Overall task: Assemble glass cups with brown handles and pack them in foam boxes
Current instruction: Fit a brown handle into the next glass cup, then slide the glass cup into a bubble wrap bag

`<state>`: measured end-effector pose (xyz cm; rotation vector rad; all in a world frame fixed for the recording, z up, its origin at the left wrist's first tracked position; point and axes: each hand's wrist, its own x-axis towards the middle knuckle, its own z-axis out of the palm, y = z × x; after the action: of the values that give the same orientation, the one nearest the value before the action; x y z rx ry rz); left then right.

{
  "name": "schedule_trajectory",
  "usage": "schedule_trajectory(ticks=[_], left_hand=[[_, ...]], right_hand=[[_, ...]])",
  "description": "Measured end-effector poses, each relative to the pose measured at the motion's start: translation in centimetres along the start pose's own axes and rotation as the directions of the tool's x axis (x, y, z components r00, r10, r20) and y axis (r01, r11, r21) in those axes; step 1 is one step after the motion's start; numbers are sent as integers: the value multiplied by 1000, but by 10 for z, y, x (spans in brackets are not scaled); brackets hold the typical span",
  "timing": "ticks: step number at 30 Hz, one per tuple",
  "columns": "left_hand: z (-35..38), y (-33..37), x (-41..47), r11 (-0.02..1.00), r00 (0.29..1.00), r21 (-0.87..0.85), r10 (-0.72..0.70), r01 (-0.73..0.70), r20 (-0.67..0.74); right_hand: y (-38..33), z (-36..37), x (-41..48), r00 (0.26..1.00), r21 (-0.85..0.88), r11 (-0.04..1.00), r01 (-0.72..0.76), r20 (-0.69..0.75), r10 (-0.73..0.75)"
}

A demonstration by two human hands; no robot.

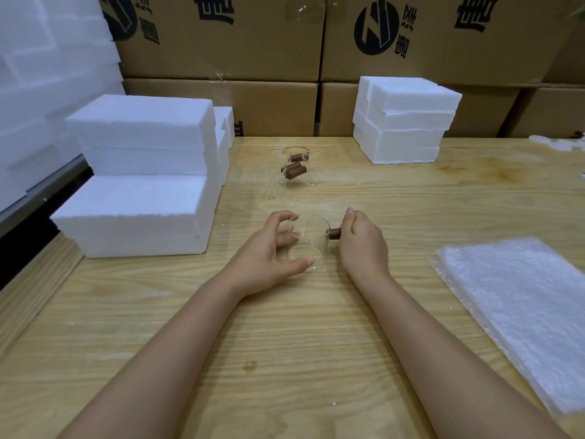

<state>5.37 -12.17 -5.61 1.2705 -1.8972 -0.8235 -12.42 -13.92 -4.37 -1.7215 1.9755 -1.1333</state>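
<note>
Glass cup [308, 240] clear, round; right hand [364, 242] grips brown cylindrical handle [334, 233].

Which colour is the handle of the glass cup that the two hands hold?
Brown. The handle shows best in the head view, gripped by the right hand; the cup itself is clear glass.

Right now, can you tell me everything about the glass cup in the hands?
The glass cup is round and see-through, so the wooden table shows through it. A short brown handle sticks out of its right side. The left hand curls round the cup's body, and the right hand grips the handle's end. Whether it rests on the table is unclear.
</note>
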Motion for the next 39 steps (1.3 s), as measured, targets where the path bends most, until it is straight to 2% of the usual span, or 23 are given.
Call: schedule_trajectory(ticks=[8, 13, 15, 18, 20, 22, 24, 29, 32, 35, 37, 39], left_hand=[[0, 0, -1, 999, 999, 39, -37, 36, 24], [1, 0, 0, 996, 998, 67, -64, 62, 16], [1, -1, 0, 995, 997, 79, -68, 65, 30], [3, -1, 1, 995, 997, 66, -76, 74, 26], [2, -2, 1, 994, 996, 67, -85, 84, 10], [2, -2, 2, 992, 997, 92, -82, 83, -13], [2, -1, 1, 991, 996, 108, -78, 81, -32], [2, 3, 0, 989, 995, 107, -96, 100, -41], [1, 5, 0, 988, 991, 92, -116, 121, -60], [1, 6, 0, 985, 987, 108, -122, 133, -105], [0, 6, 0, 982, 982, 126, -120, 139, -144], [0, 6, 1, 981, 978, 139, -112, 137, -176]], right_hand=[[5, 1, -2, 995, -215, 974, 72, -59, -86], [0, -19, 6, 991, -83, 994, 66, -113, -75], [1, -46, 19, 992, -123, 991, 53, -107, -66], [19, -104, 44, 994, -403, 915, -31, 79, 69], [41, -133, 51, 946, -627, 772, -103, 178, 271], [64, -143, 48, 886, -744, 655, -136, 204, 416], [79, -142, 42, 861, -746, 643, -174, 202, 467], [82, -141, 38, 857, -683, 688, -247, 177, 484], [81, -144, 39, 868, -651, 706, -279, 143, 475], [77, -150, 40, 921, -587, 746, -314, 4, 391], [71, -152, 39, 966, -552, 793, -256, -135, 219], [59, -153, 33, 967, -498, 858, -125, -256, -8]])
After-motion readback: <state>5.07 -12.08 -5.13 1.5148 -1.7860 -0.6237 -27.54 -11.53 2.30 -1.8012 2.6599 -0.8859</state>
